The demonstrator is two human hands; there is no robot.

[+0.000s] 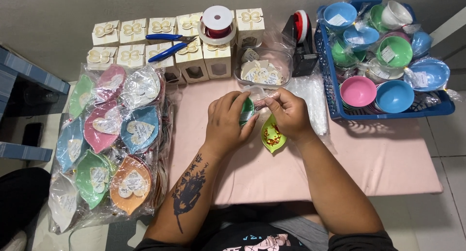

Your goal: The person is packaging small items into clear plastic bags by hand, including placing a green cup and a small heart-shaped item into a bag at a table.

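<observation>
My left hand (224, 122) grips a small green bowl (247, 110) wrapped in clear plastic over the middle of a pink table (388, 154). My right hand (287, 112) pinches the gathered top of the clear wrap (264, 101) just beside the bowl. Directly under my right hand lies a yellow-green leaf-shaped dish (273, 134) holding small gold and red bits.
A pile of wrapped leaf-shaped dishes (109, 144) lies at the left. Small white gift boxes (162, 42) stand at the back with blue pliers (170, 37), a ribbon spool (217, 23) and a clear tub of paper tags (262, 66). A blue basket (335, 103) of coloured bowls sits right, beside a tape dispenser (301, 37).
</observation>
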